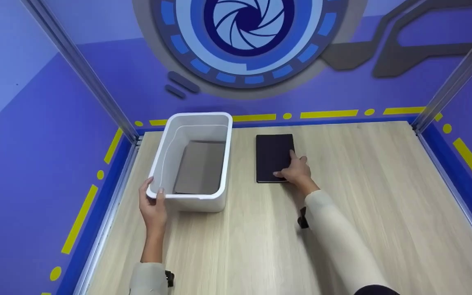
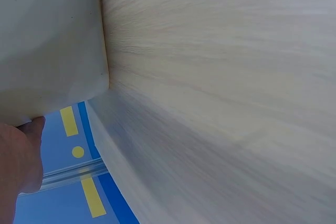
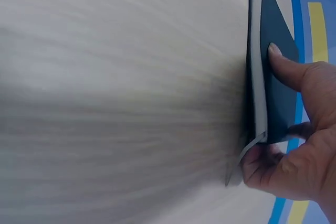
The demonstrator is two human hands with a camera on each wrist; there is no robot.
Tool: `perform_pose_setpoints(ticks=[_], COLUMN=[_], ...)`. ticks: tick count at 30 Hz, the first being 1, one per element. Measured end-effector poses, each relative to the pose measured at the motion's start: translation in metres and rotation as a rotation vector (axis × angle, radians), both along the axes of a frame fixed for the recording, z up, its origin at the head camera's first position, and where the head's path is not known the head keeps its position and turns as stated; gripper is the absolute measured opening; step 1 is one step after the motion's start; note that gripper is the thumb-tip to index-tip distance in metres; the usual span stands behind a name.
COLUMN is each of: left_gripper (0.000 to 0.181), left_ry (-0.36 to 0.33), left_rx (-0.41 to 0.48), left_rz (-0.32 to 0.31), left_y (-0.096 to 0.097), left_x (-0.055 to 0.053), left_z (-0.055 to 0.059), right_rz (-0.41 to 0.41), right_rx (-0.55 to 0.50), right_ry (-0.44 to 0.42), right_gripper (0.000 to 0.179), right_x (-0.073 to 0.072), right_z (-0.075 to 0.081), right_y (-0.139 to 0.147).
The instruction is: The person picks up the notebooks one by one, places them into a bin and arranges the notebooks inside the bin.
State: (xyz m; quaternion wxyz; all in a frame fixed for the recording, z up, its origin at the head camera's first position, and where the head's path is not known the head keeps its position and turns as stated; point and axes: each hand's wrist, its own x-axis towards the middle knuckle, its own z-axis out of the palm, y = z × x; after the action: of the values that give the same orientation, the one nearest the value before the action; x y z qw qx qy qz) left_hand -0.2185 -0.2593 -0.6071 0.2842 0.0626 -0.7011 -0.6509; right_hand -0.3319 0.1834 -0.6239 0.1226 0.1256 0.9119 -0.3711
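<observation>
In the head view, my left hand (image 1: 153,207) grips the near left corner of a white plastic bin (image 1: 195,203), its thumb at the front rim and its fingers at the left side. A flat grey-brown rectangular piece (image 1: 201,168) lies inside the bin. To the right of the bin is a black notebook (image 1: 274,157) with pale page edges. My right hand (image 1: 298,169) holds it at its near right corner. The right wrist view shows the thumb (image 3: 286,69) on the cover and curled fingers at the edge, beside a thin ribbon bookmark (image 3: 247,150).
A light wood-grain table (image 1: 367,184) bears the bin and notebook. Blue printed panels (image 1: 383,90) with metal corner posts (image 1: 84,69) enclose it at the back, left and right. The bin stands near the back left corner.
</observation>
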Motion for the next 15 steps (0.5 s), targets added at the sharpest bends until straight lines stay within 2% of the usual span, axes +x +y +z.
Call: perform_pose_setpoints(ticks=[4, 7, 11, 15], left_gripper=[0.051, 0.051, 0.05, 0.05], left_ry=[0.002, 0.003, 0.017, 0.018], left_rx=[0.001, -0.007, 0.01, 0.013], left_rz=[0.001, -0.004, 0.001, 0.006], left_y=[-0.001, -0.001, -0.002, -0.001], left_x=[-0.001, -0.002, -0.003, -0.002], left_z=[-0.001, 0.0, 0.001, 0.002], right_rz=[-0.004, -0.033, -0.106, -0.169], right_rx=[-0.163, -0.297, -0.461, -0.574], right_ry=[-0.026, -0.007, 0.022, 0.021], right_gripper=[0.108, 0.092, 0.071, 0.067], right_x=[-0.004, -0.007, -0.007, -0.004], right_z=[-0.001, -0.004, -0.011, -0.018], right_y=[0.016, 0.028, 0.04, 0.046])
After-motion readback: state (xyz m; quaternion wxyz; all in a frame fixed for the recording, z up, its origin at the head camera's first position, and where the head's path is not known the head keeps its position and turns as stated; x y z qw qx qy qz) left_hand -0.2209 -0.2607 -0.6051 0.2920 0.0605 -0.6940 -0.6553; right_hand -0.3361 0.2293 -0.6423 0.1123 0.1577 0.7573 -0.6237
